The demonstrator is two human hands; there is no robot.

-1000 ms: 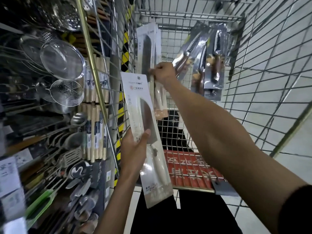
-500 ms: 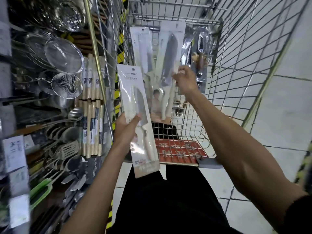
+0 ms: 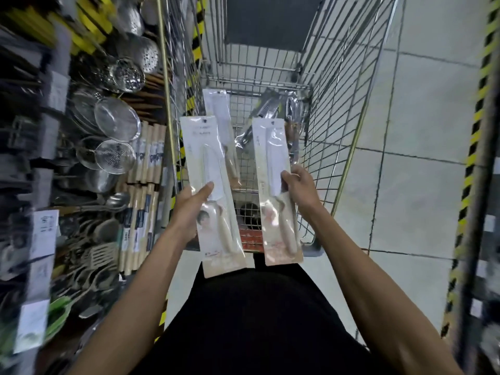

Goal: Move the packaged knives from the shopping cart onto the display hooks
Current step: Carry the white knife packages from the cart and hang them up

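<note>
Left hand point(image 3: 193, 205) grip is pinching the left knife pack point(image 3: 212, 171) mid-length. Right hand point(image 3: 299, 189) grip is clasping the right knife pack point(image 3: 276, 158) by its edge. We are holding both upright over the shopping cart point(image 3: 335, 117), near end. The utensil rack point(image 3: 108, 147) is standing left of the cart, so we are judging the left hand nearer.

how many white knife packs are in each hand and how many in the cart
left pack in left hand: 1
right pack in right hand: 1
cart pack in cart: 1
total: 3
</note>
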